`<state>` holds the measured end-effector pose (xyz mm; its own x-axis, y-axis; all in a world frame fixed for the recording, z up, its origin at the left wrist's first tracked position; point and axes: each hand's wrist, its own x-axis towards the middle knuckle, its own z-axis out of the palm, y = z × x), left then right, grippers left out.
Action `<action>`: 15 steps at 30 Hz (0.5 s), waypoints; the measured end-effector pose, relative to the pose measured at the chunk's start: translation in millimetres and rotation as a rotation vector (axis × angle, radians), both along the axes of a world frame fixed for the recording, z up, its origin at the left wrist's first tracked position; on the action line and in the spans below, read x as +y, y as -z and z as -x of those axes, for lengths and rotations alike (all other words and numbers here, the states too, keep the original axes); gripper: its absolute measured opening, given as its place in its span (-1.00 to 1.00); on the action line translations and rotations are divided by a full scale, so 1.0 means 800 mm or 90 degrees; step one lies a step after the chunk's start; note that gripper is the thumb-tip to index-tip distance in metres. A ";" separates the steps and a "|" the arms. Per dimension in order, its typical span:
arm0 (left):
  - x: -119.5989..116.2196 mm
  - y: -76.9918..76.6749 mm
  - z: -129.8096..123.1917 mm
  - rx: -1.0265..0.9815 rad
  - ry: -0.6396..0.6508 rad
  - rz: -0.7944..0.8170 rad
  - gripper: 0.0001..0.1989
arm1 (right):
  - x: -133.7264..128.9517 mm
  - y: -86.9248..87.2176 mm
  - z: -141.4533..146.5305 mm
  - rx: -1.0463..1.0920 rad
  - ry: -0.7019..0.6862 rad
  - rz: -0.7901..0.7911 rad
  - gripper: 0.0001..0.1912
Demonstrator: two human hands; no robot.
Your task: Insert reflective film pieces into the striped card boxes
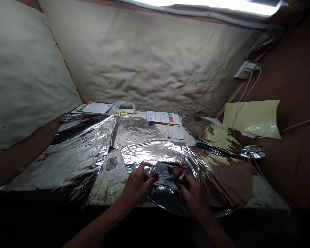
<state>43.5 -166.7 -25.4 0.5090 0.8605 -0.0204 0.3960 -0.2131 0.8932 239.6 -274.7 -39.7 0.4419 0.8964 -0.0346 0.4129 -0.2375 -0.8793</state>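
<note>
- Crumpled beige wall covering (155,62), well beyond both hands.
- Worktable (103,189), speckled where it shows just left of the left hand, with small round bits scattered there.
- Wide sheet of silver metallic film (74,158), spread farther to the left of the left hand.
- Curved-edged silver film (229,179), lying beneath the hands and reaching out to the right of the right hand.
- Glossy yellow sheet (253,119), beyond the right hand and off to its right.
- Printed sheets (160,117), stacked ahead of both hands.
- Left hand (139,181), thumb and index finger pinching the left edge of the folded film section.
- Right hand (193,193), fingertips pinched at that section's right edge.
- Folded film section (166,173), between the two hands, above the curved-edged film.
- Wall socket (248,69), with plugged-in cables, far beyond and right of the right hand.
- Small white tip (181,176), at the right hand's fingertips.
</note>
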 end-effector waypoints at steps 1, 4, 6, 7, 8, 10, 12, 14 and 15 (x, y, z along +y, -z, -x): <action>0.000 0.003 -0.001 0.003 -0.011 -0.016 -0.68 | 0.001 -0.001 0.000 -0.025 0.009 -0.001 -0.49; 0.001 0.010 -0.002 0.029 -0.017 -0.075 -0.68 | 0.006 -0.010 0.003 -0.036 0.006 0.018 -0.20; 0.000 0.014 0.000 0.059 -0.015 -0.110 -0.58 | 0.009 -0.015 0.005 -0.037 -0.008 0.016 -0.15; -0.001 0.016 0.000 0.076 -0.015 -0.126 -0.50 | 0.010 -0.016 0.006 -0.049 -0.016 0.013 -0.15; -0.002 0.017 0.001 0.093 -0.021 -0.153 -0.40 | 0.010 -0.015 0.006 -0.071 -0.025 0.009 -0.16; -0.004 0.017 -0.001 0.123 -0.039 -0.256 -0.24 | 0.011 -0.012 0.006 -0.131 -0.048 0.002 -0.19; -0.004 0.013 -0.008 0.152 -0.004 -0.402 -0.20 | 0.014 -0.007 0.005 -0.195 -0.081 -0.004 -0.21; -0.002 0.008 -0.018 0.197 0.120 -0.510 -0.26 | 0.017 -0.005 0.003 -0.252 -0.114 -0.004 -0.21; -0.001 0.007 -0.023 0.227 0.188 -0.527 -0.30 | 0.019 -0.005 0.002 -0.274 -0.131 -0.003 -0.22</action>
